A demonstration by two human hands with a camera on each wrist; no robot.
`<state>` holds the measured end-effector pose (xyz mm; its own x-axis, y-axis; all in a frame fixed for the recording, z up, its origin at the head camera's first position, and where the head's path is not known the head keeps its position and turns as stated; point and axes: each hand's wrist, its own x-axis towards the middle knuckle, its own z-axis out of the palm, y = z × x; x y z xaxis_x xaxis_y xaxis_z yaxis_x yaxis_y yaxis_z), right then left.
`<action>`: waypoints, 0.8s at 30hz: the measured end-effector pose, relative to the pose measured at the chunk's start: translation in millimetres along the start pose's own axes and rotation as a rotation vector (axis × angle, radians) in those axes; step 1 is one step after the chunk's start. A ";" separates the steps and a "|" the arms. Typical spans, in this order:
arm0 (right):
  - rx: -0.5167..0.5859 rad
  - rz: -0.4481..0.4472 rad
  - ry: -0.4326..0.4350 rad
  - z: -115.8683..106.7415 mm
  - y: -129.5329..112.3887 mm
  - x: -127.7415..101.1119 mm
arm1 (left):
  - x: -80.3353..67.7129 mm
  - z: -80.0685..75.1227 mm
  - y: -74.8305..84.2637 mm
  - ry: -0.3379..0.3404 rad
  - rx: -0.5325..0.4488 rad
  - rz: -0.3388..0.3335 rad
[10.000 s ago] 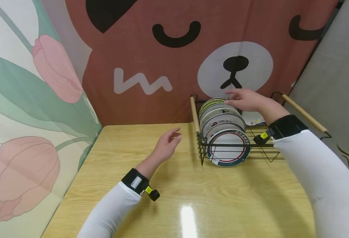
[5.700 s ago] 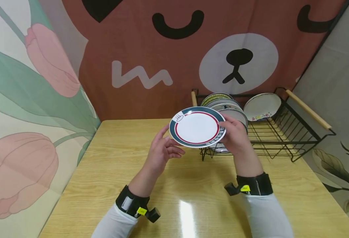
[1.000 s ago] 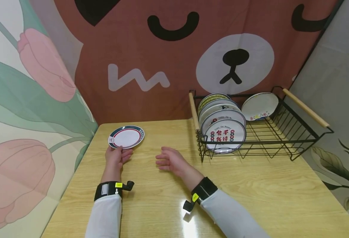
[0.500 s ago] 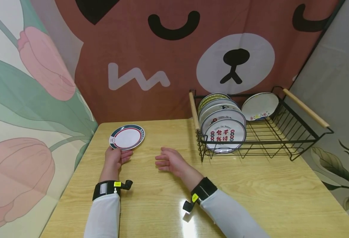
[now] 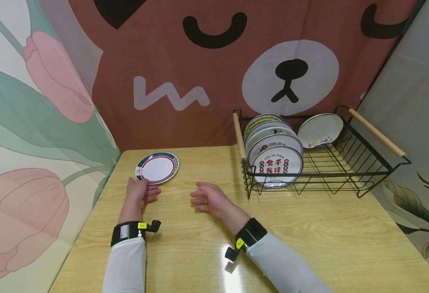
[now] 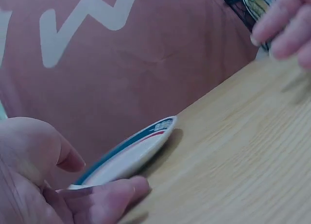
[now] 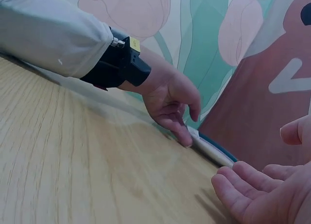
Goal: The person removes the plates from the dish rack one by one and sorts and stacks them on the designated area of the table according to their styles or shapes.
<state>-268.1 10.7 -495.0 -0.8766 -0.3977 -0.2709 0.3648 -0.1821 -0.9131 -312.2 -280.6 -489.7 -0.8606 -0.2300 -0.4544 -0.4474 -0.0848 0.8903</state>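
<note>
A small white plate [image 5: 157, 167] with a dark green rim and a red ring lies flat on the wooden table [image 5: 309, 228] near its far left corner. My left hand [image 5: 140, 192] rests on the table at the plate's near edge. Its thumb is lifted off the plate [image 6: 131, 153] and a finger lies along the rim. In the right wrist view the left hand [image 7: 172, 105] has loosely bent fingers that touch the plate's edge [image 7: 214, 148] without gripping it. My right hand [image 5: 208, 197] lies relaxed on the table at mid-front, holding nothing.
A black wire dish rack [image 5: 331, 175] with wooden handles stands at the back right. Several plates [image 5: 276, 165] stand upright in a row in it, and one flowered plate [image 5: 320, 130] leans at its rear. Printed fabric walls close in the left and back sides.
My left hand has drawn back a little from the plate, which stays flat on the table. The right hand has barely moved.
</note>
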 end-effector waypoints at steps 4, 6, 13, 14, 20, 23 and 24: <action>-0.002 -0.020 -0.020 5.1 -8.0 -3.5 | -7.4 -7.0 10.2 0.085 0.103 0.062; 0.002 -0.035 -0.033 8.3 -14.3 -6.5 | -13.3 -7.7 16.3 0.120 0.133 0.101; -0.062 -0.110 -0.097 16.5 -51.1 -27.3 | -41.5 5.9 41.4 0.153 0.210 0.243; -0.081 -0.126 -0.113 16.7 -57.7 -30.9 | -46.0 8.7 45.1 0.148 0.207 0.270; -0.145 -0.218 -0.203 8.1 -98.7 -54.3 | -75.7 25.1 66.8 0.082 0.179 0.407; -0.173 -0.270 -0.227 -0.5 -122.0 -67.5 | -90.0 32.7 74.4 0.061 0.171 0.441; -0.188 -0.294 -0.232 -4.0 -130.0 -71.8 | -94.6 35.4 76.1 0.047 0.168 0.452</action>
<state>-253.8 66.6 -358.1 -0.8331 -0.5493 0.0657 0.0270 -0.1590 -0.9869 -273.5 -231.0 -380.1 -0.9678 -0.2513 -0.0177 -0.0673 0.1902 0.9794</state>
